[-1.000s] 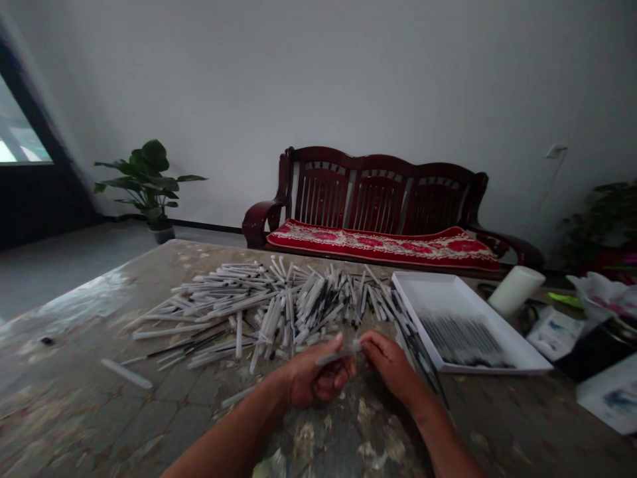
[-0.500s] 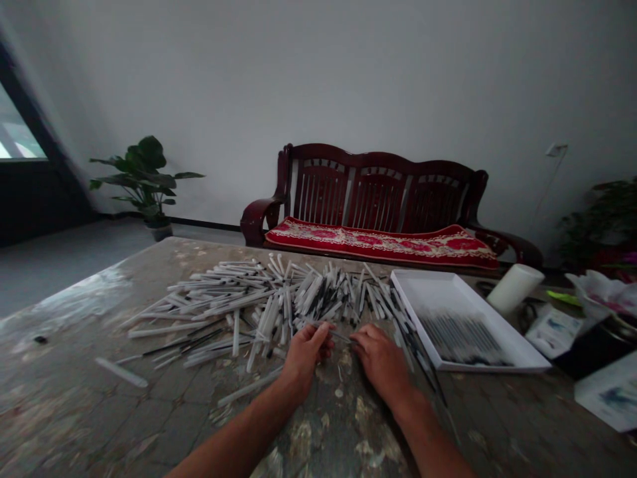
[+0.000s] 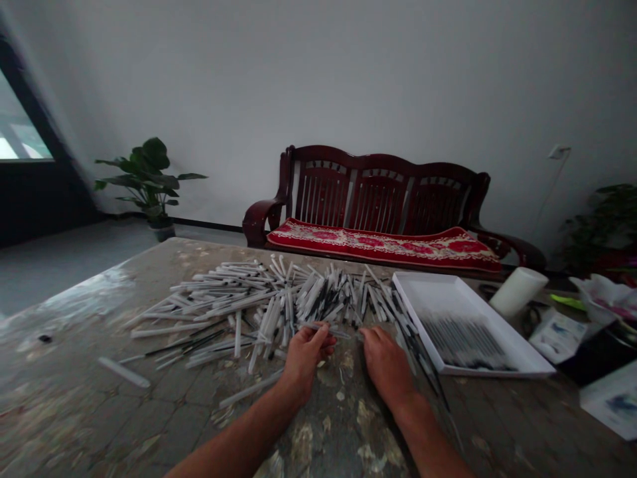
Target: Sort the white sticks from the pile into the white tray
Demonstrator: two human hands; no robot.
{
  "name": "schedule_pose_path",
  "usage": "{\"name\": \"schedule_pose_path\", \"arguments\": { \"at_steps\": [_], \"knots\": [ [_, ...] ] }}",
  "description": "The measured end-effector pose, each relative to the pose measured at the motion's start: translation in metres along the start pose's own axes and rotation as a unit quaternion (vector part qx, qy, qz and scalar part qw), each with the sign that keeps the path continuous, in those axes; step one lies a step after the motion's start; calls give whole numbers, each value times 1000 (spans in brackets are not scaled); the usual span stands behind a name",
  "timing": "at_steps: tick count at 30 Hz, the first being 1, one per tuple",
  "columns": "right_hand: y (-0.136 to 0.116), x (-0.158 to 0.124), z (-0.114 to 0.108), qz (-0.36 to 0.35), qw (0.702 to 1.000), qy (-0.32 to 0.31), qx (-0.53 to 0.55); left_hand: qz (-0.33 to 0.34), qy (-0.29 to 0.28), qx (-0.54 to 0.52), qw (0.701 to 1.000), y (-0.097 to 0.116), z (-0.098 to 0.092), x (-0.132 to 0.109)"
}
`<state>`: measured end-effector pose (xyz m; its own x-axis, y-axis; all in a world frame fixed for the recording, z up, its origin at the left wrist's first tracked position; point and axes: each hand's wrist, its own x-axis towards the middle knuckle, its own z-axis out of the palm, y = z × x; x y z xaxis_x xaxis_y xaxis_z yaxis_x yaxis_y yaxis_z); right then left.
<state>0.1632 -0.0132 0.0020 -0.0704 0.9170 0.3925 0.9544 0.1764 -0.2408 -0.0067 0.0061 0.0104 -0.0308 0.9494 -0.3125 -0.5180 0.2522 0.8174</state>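
A wide heap of white and black pen parts (image 3: 279, 299) lies across the marbled table (image 3: 99, 398). My left hand (image 3: 306, 355) rests at the near edge of the heap, fingers curled round a thin pen piece (image 3: 326, 328) that runs to the right. My right hand (image 3: 385, 362) lies beside it, palm down, its fingertips at the other end of that piece; its fingers are mostly hidden from me. A white tray (image 3: 448, 292) holding a row of dark pens stands just right of my right hand.
A white cylinder (image 3: 517, 291) lies behind the tray. Papers, packets and a dark box (image 3: 592, 355) crowd the right end of the table. One loose white tube (image 3: 124, 372) lies apart at the left. A red-cushioned wooden bench (image 3: 378, 212) and potted plants stand beyond.
Both hands have gone forward from near the table's front to the heap's edge. The piece held up between them a second ago is now down at the heap.
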Motion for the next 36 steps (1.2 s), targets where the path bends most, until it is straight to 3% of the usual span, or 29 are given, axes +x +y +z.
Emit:
{"name": "schedule_pose_path", "arguments": {
  "at_steps": [7,15,24,29,32,36],
  "knots": [
    [-1,-6,3,-2,986,78,144,-6,-17,-1,1000,0,1,-1],
    [-11,-8,9,30,974,71,214,1,-33,16,999,-3,-1,1],
    [-16,-8,8,149,929,27,337,0,-8,4,1000,-2,0,1],
    [-11,-6,11,173,923,57,339,-7,-11,-9,1000,0,1,-1],
    [-10,-5,12,177,902,72,386,-30,-46,-21,998,0,1,-3],
    [-16,-5,8,174,873,81,448,-90,-141,-30,986,0,0,-6]
  ]
}}
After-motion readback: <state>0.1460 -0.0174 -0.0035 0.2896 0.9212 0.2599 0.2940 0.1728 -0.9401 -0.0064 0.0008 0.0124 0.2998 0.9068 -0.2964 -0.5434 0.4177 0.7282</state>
